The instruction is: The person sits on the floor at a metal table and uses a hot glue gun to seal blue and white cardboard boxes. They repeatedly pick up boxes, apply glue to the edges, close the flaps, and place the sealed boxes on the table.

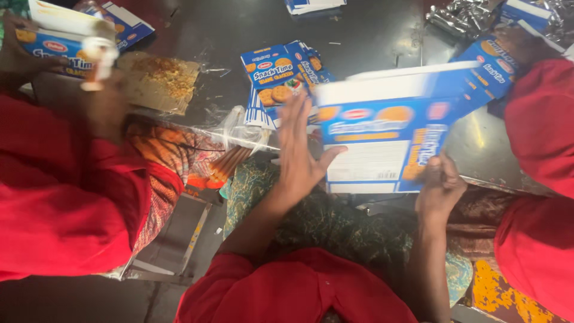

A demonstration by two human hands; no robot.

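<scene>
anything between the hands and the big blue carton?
Nothing visible. The left hand lies flat on the near end of the blue carton, and the right hand grips its lower edge. The stack of flat cartons sits behind, apart.

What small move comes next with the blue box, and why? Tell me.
Probably close the left hand onto the blue box: it lies open and flat at the box's left end, while only the right hand grips the lower edge.
</scene>
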